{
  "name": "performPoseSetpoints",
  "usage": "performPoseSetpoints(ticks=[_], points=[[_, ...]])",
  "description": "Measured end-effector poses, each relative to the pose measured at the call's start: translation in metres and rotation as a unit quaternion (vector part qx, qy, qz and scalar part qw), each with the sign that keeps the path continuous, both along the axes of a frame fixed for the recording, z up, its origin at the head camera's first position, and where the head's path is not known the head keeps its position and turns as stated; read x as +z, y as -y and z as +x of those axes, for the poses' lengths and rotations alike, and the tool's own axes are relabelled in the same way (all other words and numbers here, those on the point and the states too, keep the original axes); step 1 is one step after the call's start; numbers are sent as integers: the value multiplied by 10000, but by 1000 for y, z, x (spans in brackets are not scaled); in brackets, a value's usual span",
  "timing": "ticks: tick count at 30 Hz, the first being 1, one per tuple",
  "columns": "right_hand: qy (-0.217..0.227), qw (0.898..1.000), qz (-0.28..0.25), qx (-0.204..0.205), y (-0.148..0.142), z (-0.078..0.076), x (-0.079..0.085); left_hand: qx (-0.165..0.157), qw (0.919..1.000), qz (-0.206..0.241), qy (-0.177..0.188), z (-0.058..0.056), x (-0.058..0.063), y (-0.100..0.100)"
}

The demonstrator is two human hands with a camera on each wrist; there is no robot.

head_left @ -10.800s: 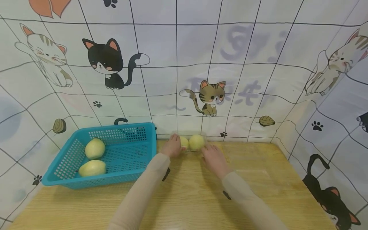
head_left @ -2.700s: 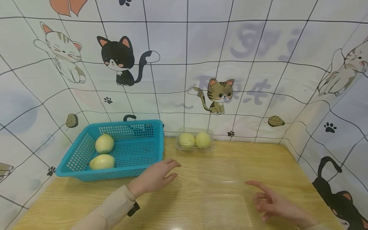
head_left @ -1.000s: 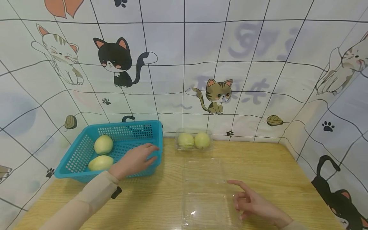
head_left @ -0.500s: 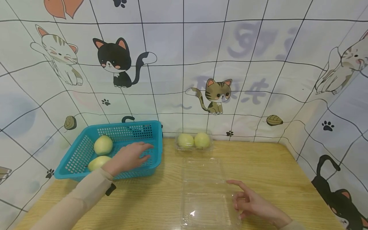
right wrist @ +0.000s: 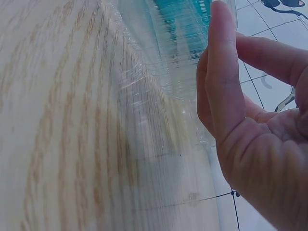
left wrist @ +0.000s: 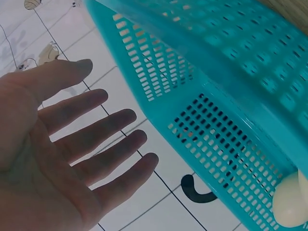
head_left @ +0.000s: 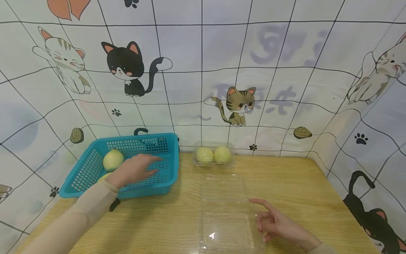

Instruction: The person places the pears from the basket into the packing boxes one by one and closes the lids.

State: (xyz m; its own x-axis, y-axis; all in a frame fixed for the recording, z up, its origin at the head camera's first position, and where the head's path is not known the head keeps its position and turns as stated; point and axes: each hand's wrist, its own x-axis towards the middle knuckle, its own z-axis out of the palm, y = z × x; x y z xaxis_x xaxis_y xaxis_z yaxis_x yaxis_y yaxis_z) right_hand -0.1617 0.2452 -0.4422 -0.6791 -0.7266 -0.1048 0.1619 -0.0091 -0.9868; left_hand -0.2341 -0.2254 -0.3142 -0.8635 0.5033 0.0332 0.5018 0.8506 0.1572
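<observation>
My left hand [head_left: 136, 171] is over the blue plastic basket [head_left: 150, 192], its fingers spread and nothing held. In the left wrist view the palm and straight fingers show beside the basket's rim. Inside the basket sits a round pale green-yellow fruit [head_left: 113, 160]; a second pale fruit [head_left: 103, 177] is mostly hidden behind the left wrist. A clear plastic clamshell box [head_left: 226, 229] lies unfolded flat on the table. At its right edge rests my right hand [head_left: 279, 224], the index finger extended and the others loosely bent; firm contact is hard to tell.
A closed clear box [head_left: 213, 163] holding two pale round fruits [head_left: 222, 155] stands at the back against the cat-patterned wall covering [head_left: 180, 81]. The wooden table [head_left: 304, 190] ends at the covering on the back and right.
Over the last second my left hand has moved left above the basket. Earlier both hands were at the back box; since then the open clamshell has come to the middle front, shifting left.
</observation>
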Motion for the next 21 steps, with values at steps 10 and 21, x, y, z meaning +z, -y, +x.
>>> performPoseSetpoints(ticks=[10,21], points=[[18,10000,66,-38,0,1,1,-62,9998,-102,156,-3,4,12],[110,9999,97,-64,0,1,1,-152,9992,-220,299,-7,4,30]])
